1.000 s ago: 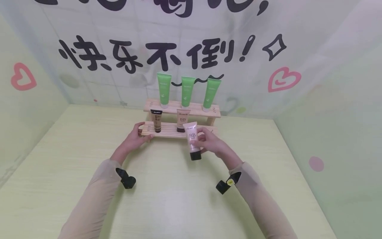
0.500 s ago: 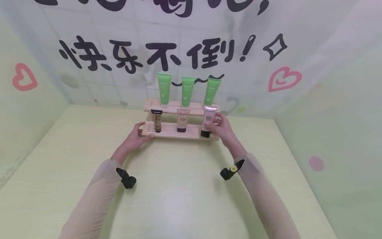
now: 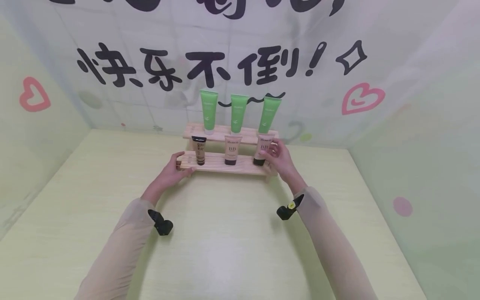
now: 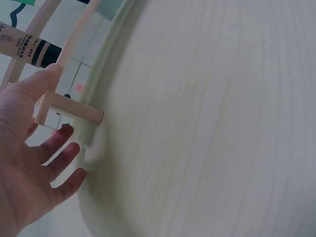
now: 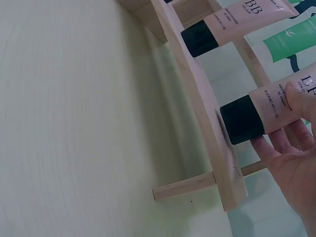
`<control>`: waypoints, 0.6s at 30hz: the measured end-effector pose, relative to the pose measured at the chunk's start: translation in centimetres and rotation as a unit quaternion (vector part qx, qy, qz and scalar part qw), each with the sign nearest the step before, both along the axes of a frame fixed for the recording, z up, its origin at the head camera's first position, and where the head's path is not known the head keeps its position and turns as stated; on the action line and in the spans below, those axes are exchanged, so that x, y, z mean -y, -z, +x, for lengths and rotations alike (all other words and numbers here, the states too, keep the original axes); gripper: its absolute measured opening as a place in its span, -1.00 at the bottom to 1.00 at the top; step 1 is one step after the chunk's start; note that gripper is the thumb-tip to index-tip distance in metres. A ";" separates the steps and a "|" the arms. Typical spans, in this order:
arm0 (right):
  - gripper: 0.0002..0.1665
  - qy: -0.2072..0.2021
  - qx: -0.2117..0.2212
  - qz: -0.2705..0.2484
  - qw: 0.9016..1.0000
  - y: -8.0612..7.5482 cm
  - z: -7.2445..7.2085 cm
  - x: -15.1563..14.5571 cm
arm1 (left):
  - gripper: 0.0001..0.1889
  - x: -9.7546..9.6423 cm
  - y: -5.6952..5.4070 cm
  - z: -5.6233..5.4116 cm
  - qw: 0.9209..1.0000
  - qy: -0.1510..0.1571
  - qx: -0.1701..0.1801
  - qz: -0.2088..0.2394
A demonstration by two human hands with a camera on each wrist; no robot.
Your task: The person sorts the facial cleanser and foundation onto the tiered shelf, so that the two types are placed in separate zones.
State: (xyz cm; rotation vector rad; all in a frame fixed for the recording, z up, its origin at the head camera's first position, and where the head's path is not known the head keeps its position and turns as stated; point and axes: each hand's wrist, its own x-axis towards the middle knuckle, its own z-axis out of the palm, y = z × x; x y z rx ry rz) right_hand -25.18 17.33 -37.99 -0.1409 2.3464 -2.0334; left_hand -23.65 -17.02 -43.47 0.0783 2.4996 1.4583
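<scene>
My right hand (image 3: 283, 163) pinches a pink BB cream tube (image 5: 269, 107) between thumb and fingers. The tube stands cap down, its black cap right at the lower shelf's right end. My left hand (image 3: 171, 171) grips the left end of the two-tier wooden rack (image 3: 215, 162), thumb on the front edge and index finger partly hidden behind the board. In the left wrist view its other fingers spread loosely. Another pink BB cream tube (image 3: 232, 149) stands mid-shelf, and a brown tube with a black end (image 3: 200, 151) stands at the left.
Three green tubes stand on the upper tier: a left one (image 3: 209, 110), a middle one (image 3: 238, 113) and a right one (image 3: 268, 114) that leans. Behind the rack rises a printed backdrop (image 3: 157, 112). A pale wood-grain table (image 3: 221, 233) extends in front.
My right hand has carried the pink tube from in front of the rack to the right and back onto the lower shelf's right end. My left hand has kept its place on the rack.
</scene>
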 end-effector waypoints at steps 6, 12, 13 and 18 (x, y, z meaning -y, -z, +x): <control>-0.36 -0.007 -0.002 0.021 1.000 0.5 0.2 -0.4 | -0.10 0.0 0.1 0.0 1.000 0.000 -0.001 0.004; -0.38 -0.034 -0.002 0.018 0.999 1.0 0.3 -1.0 | -0.12 0.0 0.1 0.1 1.000 0.001 -0.004 0.009; -0.38 -0.040 -0.002 0.016 0.999 1.0 0.3 -1.1 | -0.12 0.0 0.1 0.1 1.000 0.001 -0.004 0.009; -0.40 -0.056 -0.003 0.016 0.998 1.2 0.4 -1.2 | -0.13 -0.1 0.1 0.1 1.000 0.000 -0.001 0.013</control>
